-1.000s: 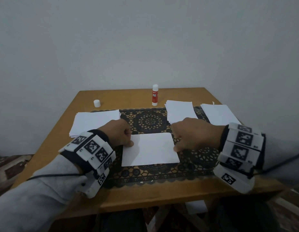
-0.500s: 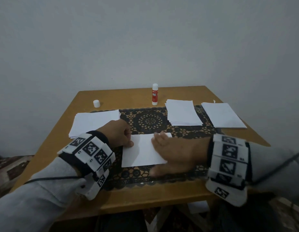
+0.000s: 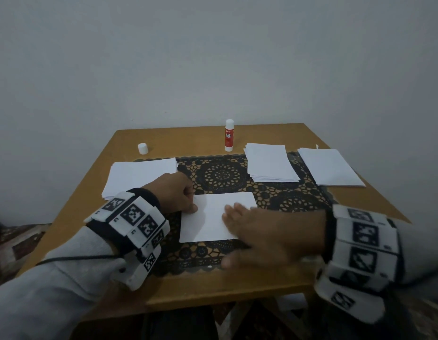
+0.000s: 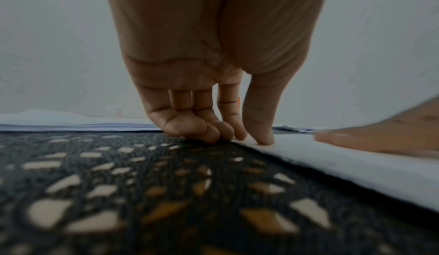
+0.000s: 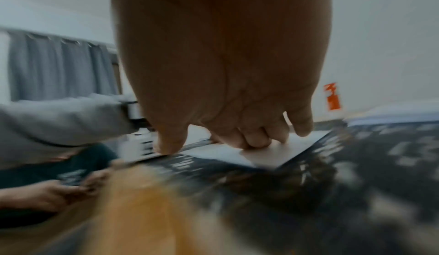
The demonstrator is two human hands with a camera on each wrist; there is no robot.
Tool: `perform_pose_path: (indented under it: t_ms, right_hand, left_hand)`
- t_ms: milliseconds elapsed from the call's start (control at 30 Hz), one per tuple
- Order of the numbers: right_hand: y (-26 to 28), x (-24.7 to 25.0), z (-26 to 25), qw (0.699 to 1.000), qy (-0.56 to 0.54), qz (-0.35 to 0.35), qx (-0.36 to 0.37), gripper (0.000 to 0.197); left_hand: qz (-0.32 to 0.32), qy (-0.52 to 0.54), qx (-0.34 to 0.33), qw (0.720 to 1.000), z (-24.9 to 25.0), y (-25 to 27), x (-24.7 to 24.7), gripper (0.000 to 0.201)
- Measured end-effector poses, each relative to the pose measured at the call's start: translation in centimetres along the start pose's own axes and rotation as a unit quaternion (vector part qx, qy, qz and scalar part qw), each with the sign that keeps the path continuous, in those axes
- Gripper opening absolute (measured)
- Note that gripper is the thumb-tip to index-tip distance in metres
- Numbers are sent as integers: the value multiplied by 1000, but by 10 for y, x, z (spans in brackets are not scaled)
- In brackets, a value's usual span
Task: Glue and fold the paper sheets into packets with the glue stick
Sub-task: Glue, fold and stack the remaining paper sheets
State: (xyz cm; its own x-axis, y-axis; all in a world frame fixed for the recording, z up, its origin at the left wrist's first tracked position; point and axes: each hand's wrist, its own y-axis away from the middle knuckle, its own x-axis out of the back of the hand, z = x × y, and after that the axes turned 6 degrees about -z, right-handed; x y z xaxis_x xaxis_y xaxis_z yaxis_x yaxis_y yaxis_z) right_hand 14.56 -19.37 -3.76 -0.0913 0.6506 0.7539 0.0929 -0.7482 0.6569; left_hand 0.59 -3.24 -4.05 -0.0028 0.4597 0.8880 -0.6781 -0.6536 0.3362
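the folded paper [image 3: 210, 217] is white and lies flat in the middle of the black lace mat [image 3: 223, 173]. the left hand [image 3: 172, 192] has curled fingers and its thumb presses the paper's left edge. the right hand [image 3: 269, 231] lies flat with straight fingers on its right part. the mat covers a wooden table [image 3: 193, 288] against a grey wall. behind stand the glue stick [image 3: 229, 135], its cap [image 3: 142, 148] and three paper stacks [image 3: 270, 163].
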Motion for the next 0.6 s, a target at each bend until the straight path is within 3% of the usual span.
perform_pose_path:
  t_ms: [133,300,467,600]
  right_hand:
    - [-18,24,9,998,-7,23,-56,98]
    - [-14,17,-19,999,32,12,23,96]
    - [-33,34,-1,999,11,48,-17,93]
    - [-29,23,-20,997,51,49,21,92]
  left_hand:
    - [1,1,9,1000,1,1,0,13]
    - [5,-3,9,1000,0,0,0,6]
    - [36,20,27,999,-1,2,2,14]
    - [29,23,35,999,0,1,0,17]
